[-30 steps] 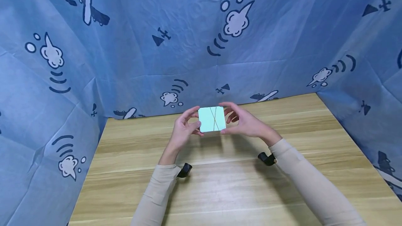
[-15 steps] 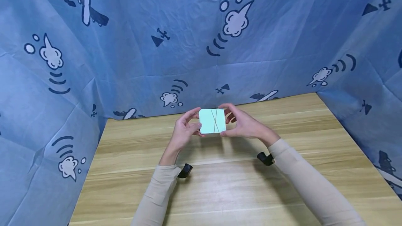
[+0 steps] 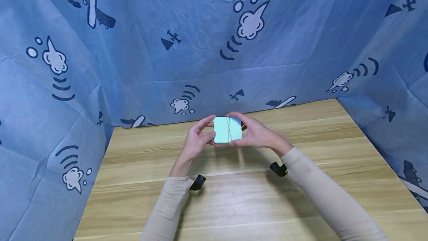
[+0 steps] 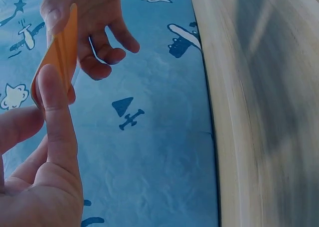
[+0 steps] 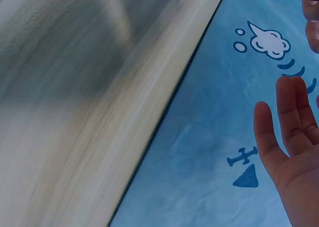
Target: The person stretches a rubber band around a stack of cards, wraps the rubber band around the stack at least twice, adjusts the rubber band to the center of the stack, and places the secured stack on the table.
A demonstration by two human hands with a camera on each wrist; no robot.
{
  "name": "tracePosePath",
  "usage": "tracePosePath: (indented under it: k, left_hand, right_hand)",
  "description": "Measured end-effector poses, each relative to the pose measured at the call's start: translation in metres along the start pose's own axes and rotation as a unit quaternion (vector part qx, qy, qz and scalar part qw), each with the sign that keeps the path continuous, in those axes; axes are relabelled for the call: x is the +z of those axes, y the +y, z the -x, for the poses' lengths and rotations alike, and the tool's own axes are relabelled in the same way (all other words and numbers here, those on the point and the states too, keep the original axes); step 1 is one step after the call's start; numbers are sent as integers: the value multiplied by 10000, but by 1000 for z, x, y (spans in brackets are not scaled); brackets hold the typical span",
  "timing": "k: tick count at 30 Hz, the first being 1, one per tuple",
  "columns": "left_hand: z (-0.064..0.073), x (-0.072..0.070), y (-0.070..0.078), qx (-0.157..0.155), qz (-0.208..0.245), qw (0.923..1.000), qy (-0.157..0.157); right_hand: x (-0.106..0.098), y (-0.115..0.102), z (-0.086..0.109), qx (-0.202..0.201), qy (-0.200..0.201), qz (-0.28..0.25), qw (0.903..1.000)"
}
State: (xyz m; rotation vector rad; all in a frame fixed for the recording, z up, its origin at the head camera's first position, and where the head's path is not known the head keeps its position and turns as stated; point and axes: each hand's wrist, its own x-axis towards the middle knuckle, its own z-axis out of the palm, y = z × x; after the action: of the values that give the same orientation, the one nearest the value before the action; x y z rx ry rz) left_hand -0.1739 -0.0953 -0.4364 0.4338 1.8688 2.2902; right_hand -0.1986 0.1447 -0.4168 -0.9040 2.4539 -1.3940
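Note:
A thin, square, mint-coloured card (image 3: pixel 220 130) with rounded corners is held up above the table in the head view. Thin brown lines, looking like a rubber band, run down its face right of the middle. My left hand (image 3: pixel 198 137) pinches the card's left side, thumb in front. From the right, my right hand (image 3: pixel 260 132) grips the top and bottom edges between index finger and thumb, close to the band. The left wrist view shows the card's orange back (image 4: pixel 71 43), slightly bent. In the right wrist view the card is out of sight; the right hand's other fingers (image 5: pixel 289 117) are extended.
A wood-grain table (image 3: pixel 227 203) lies under both hands. Blue cloth (image 3: pixel 200 62) printed with planes and clouds rises behind the table and at both sides. Black wrist cameras (image 3: pixel 198 182) sit beneath the sleeves.
My right hand has slid left along the card's edges, towards the band. The lines' crossing has become narrower, and the card's right part looks bluer. The left hand has barely moved.

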Motion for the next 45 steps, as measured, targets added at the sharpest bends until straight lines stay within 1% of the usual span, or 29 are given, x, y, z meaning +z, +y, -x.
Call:
tracePosePath:
  k: [4, 8, 10, 14, 18, 20, 22, 25, 29, 34, 37, 42, 45]
  left_hand:
    - [0, -1, 0, 66, -51, 10000, 12]
    - [-1, -2, 0, 142, -55, 9999, 69]
    - [-1, -2, 1, 183, -37, 9998, 87]
    - [-2, -1, 2, 213, -21, 9998, 31]
    - [-2, 1, 2, 145, -37, 9999, -61]
    - [-2, 2, 2, 136, -28, 9999, -87]
    - [-2, 3, 1, 142, -17, 9998, -130]
    - [-1, 2, 1, 154, 21, 9999, -45]
    - [0, 1, 1, 155, 90, 9998, -6]
    - [-1, 0, 0, 160, 94, 9998, -30]
    - [0, 0, -1, 183, 56, 9998, -34]
    - [0, -1, -1, 246, 28, 9997, -50]
    - [0, 0, -1, 221, 34, 9997, -19]
  right_hand:
    - [-2, 0, 1, 7, 33, 33, 10000]
    - [-6, 2, 4, 50, 199, -65, 9998]
    - [-8, 2, 4, 8, 250, -78, 9997]
    - [-8, 1, 2, -27, 135, -8, 9999]
    - [-4, -3, 0, 32, 7, 11, 10000]
    - [-2, -4, -1, 66, 13, 29, 10000]
    - [-2, -5, -1, 74, 36, 101, 9999]
    - [-1, -6, -1, 53, 93, 187, 9998]
    - [1, -5, 0, 29, 153, 275, 9995]
    - [5, -6, -2, 20, 330, 679, 9971]
    - [6, -6, -2, 35, 354, 829, 9959]
    - [5, -4, -1, 48, 266, 712, 9971]
    - [5, -4, 0, 77, 227, 616, 9978]
